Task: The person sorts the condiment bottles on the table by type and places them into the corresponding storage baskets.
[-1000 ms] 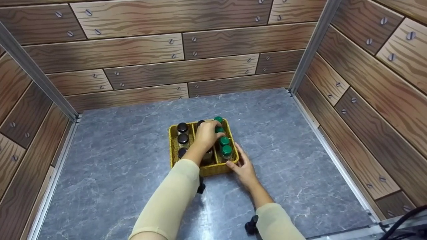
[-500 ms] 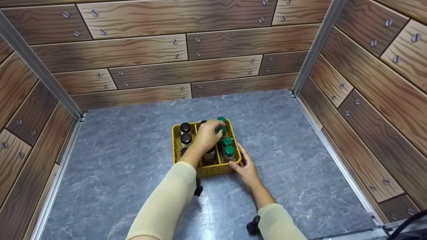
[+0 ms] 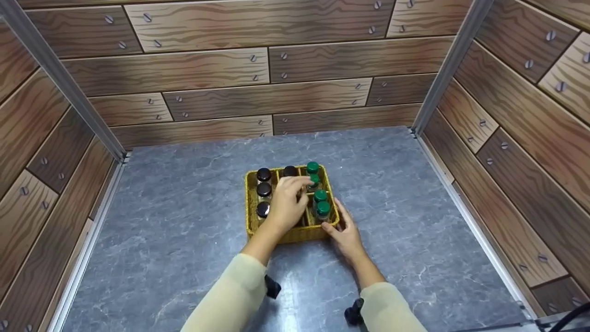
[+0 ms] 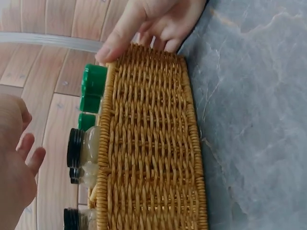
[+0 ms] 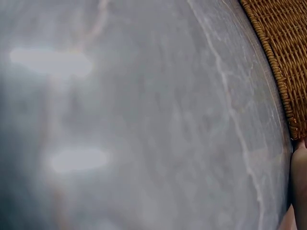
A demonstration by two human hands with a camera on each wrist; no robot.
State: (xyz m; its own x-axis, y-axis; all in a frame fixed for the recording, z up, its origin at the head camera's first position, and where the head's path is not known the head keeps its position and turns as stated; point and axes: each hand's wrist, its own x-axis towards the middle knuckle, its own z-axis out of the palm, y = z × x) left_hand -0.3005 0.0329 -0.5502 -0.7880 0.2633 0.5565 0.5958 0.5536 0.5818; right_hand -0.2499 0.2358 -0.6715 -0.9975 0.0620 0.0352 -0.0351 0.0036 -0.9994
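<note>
A divided wicker basket stands on the grey marbled surface, with small lidded jars upright in its compartments. Black-lidded jars fill the left side, and another black lid shows at the back middle. Along the right side are jars with green lids. My left hand hovers over the middle, fingers loosely bent near a green lid; in the left wrist view this hand holds nothing. My right hand holds the basket's near right corner, thumb at the rim. My left hand hides part of the middle compartment.
Walls with a wood-plank print enclose the surface at the back and both sides, with metal rails along their feet. A black cable lies at the lower right corner. Marbled surface stretches around the basket.
My left hand has drawn back slightly towards me from the green lids, its fingers loosening, and the back middle black lid shows more fully. My right hand stays at the corner.
</note>
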